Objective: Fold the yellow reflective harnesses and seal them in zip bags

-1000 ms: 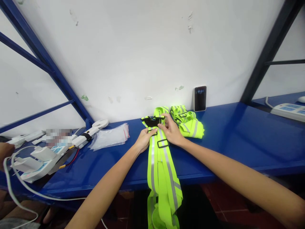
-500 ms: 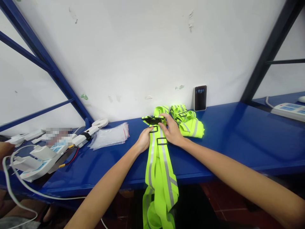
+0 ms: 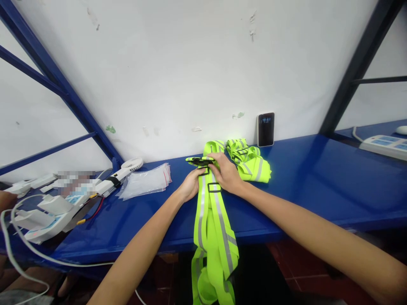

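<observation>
Neon yellow straps with grey reflective stripes (image 3: 222, 228) hang from both hands over the table's front edge. My left hand (image 3: 190, 185) is closed on their left side, its thumb near a black slide buckle (image 3: 204, 170). From the right, my right hand (image 3: 225, 171) grips the top of the straps beside a dark clip (image 3: 201, 161). Below its fingers lies a second black slide buckle (image 3: 214, 187). Behind my right hand, a folded bundle of the same yellow strap (image 3: 254, 166) rests on the table.
On the blue table (image 3: 305, 182), clear plastic bags (image 3: 146, 182), a small white fan (image 3: 132, 164) and power strips with cables (image 3: 47, 220) lie to the left. A phone-like device (image 3: 266, 129) leans on the wall. Another person's hand (image 3: 6, 200) shows at the far left.
The dark clip has tilted flatter and moved slightly left, with my right hand's fingers following it. My left hand keeps its hold. The whole view has shifted slightly.
</observation>
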### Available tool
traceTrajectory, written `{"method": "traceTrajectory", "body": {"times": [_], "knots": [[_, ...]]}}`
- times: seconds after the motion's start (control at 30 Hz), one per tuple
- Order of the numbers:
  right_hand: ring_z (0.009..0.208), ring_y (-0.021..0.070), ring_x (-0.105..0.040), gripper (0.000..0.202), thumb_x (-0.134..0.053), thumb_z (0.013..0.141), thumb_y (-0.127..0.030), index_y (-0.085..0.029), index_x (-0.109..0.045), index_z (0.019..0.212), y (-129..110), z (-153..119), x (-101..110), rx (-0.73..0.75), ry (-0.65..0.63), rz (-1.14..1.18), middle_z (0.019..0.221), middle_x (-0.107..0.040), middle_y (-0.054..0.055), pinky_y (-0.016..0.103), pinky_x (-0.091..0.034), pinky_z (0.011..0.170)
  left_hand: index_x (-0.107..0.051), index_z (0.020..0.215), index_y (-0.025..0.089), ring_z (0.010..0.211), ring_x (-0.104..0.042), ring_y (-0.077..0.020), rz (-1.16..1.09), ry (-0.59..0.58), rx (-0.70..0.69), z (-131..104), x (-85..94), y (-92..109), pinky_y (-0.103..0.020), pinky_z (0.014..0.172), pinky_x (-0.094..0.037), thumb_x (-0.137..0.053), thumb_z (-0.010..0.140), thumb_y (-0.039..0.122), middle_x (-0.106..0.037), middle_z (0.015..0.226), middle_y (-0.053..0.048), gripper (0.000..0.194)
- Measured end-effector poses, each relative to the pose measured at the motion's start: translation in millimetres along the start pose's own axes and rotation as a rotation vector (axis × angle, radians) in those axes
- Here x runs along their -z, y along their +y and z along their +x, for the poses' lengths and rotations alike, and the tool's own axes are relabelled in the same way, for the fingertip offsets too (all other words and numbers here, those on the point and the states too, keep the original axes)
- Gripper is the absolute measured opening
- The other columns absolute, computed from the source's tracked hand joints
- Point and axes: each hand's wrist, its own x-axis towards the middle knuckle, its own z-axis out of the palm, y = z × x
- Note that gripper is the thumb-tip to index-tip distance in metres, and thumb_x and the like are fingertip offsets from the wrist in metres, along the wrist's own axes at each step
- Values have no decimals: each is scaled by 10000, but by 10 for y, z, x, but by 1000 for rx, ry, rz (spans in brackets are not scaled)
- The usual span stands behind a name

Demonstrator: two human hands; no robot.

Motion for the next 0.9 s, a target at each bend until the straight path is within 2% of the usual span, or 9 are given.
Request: {"method": "traceTrajectory", "body": {"times": [0.23,0.33,0.47,0.57,0.63,0.8,0.9], "knots": [[1079,256,-571,319,-439,919,-191,-236,-485,1232,-33,15,-2,-13,55,71,1145,-581,106,415,-479,928,-639,989,144,788,-671,-200,252,31,-62,-26,20,-45,-343,833,-493,-827,601,216,-714,836,-34,437],[1067,250,-599,347,-461,901,-176,-225,-483,1244,-47,31,33,-55,8,122,1172,-612,94,395,-481,912,-631,966,149,733,-649,-173,305,55,-72,-22,52,-27,-320,778,-496,-835,585,219,-691,805,-11,437],[855,239,-669,409,-507,884,-206,-236,-507,1292,-39,64,115,-146,-72,126,1152,-668,67,389,-512,815,-627,1007,145,733,-645,-170,336,43,-41,-21,103,0,-311,742,-497,-832,591,230,-692,875,-37,471],[977,248,-670,435,-506,892,-220,-253,-535,1325,-7,93,166,-114,-132,200,1261,-644,65,393,-512,870,-634,1000,135,728,-641,-162,335,6,-12,-27,130,12,-295,725,-494,-822,603,222,-691,877,-42,448],[1100,245,-635,394,-490,891,-188,-235,-599,1267,16,104,178,-69,-168,273,1259,-649,72,386,-501,921,-639,966,130,706,-636,-154,329,6,3,-30,137,18,-286,705,-494,-818,603,210,-686,834,-30,413],[1206,233,-577,429,-450,775,-4,-211,-707,1050,40,85,160,7,-221,338,1282,-622,92,428,-435,1028,-640,978,142,732,-660,-180,239,90,22,-28,134,24,-320,726,-520,-826,562,164,-703,835,-31,456],[1260,250,-531,382,-493,777,-19,-219,-714,1015,24,70,171,-32,-256,364,1358,-552,97,448,-417,1045,-651,970,137,750,-669,-191,209,127,20,-24,142,17,-334,748,-525,-820,552,158,-715,855,-45,451]]}}
